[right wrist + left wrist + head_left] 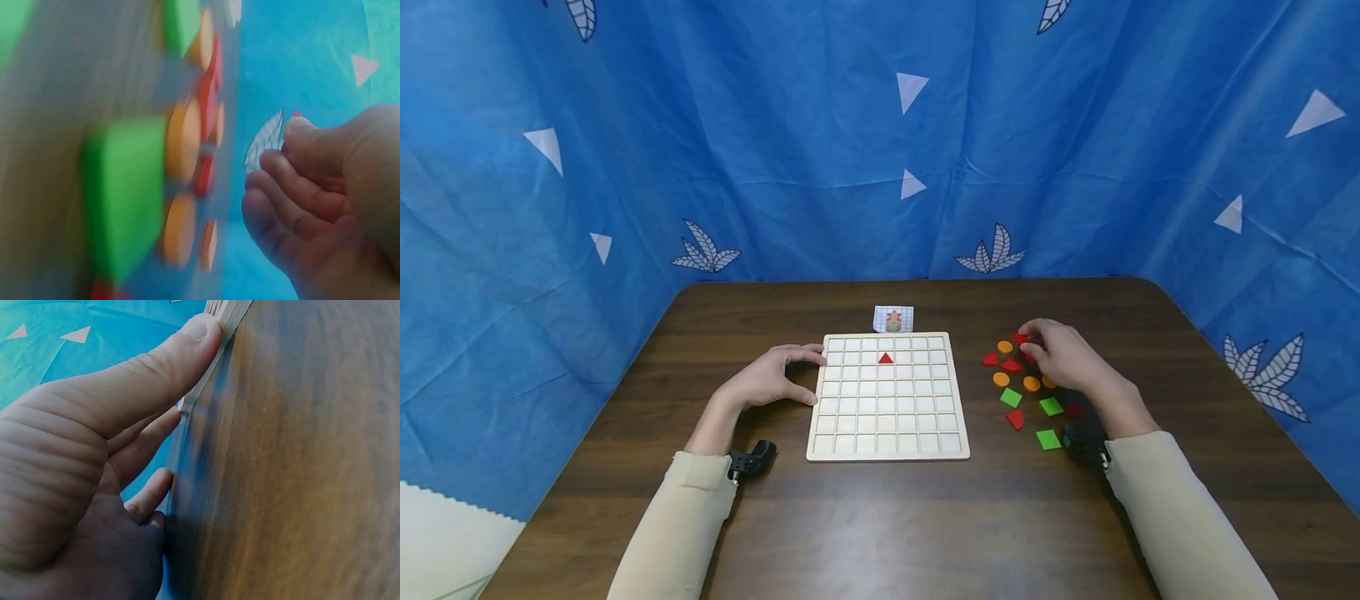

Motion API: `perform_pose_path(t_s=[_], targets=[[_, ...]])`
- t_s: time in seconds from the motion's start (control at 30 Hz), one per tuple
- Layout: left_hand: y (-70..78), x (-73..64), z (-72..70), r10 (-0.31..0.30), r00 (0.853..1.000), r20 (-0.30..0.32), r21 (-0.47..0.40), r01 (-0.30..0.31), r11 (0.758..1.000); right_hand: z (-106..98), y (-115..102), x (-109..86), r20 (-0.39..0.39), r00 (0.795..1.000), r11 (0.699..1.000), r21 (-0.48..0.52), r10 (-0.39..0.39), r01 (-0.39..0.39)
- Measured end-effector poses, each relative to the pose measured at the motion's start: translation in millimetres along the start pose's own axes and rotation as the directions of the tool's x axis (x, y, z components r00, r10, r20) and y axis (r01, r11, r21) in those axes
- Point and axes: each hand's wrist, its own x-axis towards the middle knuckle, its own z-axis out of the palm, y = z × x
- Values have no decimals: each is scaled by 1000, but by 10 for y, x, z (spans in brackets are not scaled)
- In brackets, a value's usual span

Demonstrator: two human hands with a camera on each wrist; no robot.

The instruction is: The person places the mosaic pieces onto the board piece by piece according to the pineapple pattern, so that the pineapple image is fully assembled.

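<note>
A white gridded board [887, 400] lies on the table with a red triangle [886, 358] in one of its upper squares. My left hand [778, 377] rests at the board's left edge, thumb and fingers spread apart along it. To the right of the board, my right hand [1063, 354] is over a group of loose pieces. Between thumb and fingertips it pinches a small red piece [296, 114], mostly hidden by the thumb. Below the hand lie orange discs [1001, 379], green squares [1011, 397] and red pieces [1015, 418], some partly covered by the hand.
A small printed card [893, 319] with a coloured figure on a grid lies just behind the board. Blue curtain [865, 150] surrounds the dark wooden table [880, 533] at the back and sides. Each wrist wears a black camera [756, 458].
</note>
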Motion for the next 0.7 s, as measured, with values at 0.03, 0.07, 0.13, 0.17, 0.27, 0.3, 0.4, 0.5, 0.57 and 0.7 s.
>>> perform_pose_path(t_s=[0.03,0.07,0.13,0.17,0.27,0.3,0.4,0.5,0.57,0.7], targets=[[-1,-2,-2,-2,1000,-3,0,2,1000,17,-54,18,5,1000,1000,14,1,-1],[-2,-3,-4,-2,1000,-5,0,2,1000,37,-110,36,7,1000,1000,25,0,0],[0,-8,-5,4,1000,-5,5,-4,1000,82,-217,69,10,1000,999,46,-2,2],[2,-8,-2,8,1000,-3,10,-8,1000,105,-271,83,12,1000,999,54,-6,5],[8,-3,10,6,1000,-1,11,-6,1000,179,-432,117,12,1000,997,79,-28,26],[6,0,14,6,1000,0,12,-6,1000,206,-485,132,11,999,995,87,-38,36],[4,6,20,-2,1000,-3,6,2,1000,290,-663,182,8,998,993,107,-57,56],[-1,4,15,-1,1000,-6,9,1,1000,380,-842,250,19,997,989,128,-73,70],[5,0,10,-2,1000,-5,10,2,1000,439,-961,292,37,997,987,146,-71,65],[7,-1,8,-8,1000,-9,12,8,1000,563,-1170,377,67,994,981,184,-81,68]])
